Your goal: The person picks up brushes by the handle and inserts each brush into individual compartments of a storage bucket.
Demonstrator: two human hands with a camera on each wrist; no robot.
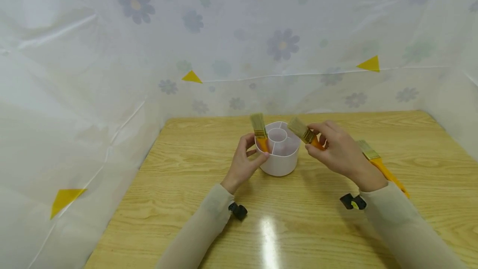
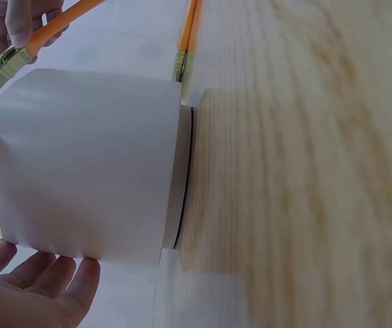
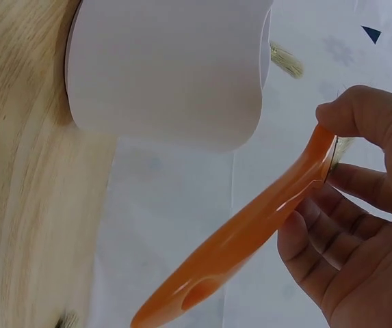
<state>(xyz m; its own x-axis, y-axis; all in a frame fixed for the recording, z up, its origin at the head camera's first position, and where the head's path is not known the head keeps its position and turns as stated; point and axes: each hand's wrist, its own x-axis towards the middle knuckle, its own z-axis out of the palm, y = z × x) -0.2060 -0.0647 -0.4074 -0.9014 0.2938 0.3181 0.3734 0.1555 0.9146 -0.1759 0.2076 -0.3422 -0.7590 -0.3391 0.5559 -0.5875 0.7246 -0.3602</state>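
Note:
A white round desk organizer (image 1: 279, 165) with divided compartments stands on the wooden table. My left hand (image 1: 244, 163) grips its left side, several fingertips (image 2: 79, 283) against the outer wall and the thumb near the rim. One orange-handled paintbrush (image 1: 259, 125) stands in a left compartment, bristles up, its lower handle hidden inside. In my right hand (image 1: 337, 150), just right of the organizer, a second paintbrush (image 3: 237, 232) is pinched near its metal band. Its bristles (image 1: 297, 127) point up and left, and its handle slants down, apart from the organizer in the right wrist view.
A third orange-handled paintbrush (image 1: 388, 173) lies on the table (image 1: 179, 177) at the right, partly behind my right wrist. White flower-patterned sheeting (image 1: 231, 32) hangs behind and beside the table, with yellow triangles (image 1: 369, 64) on it.

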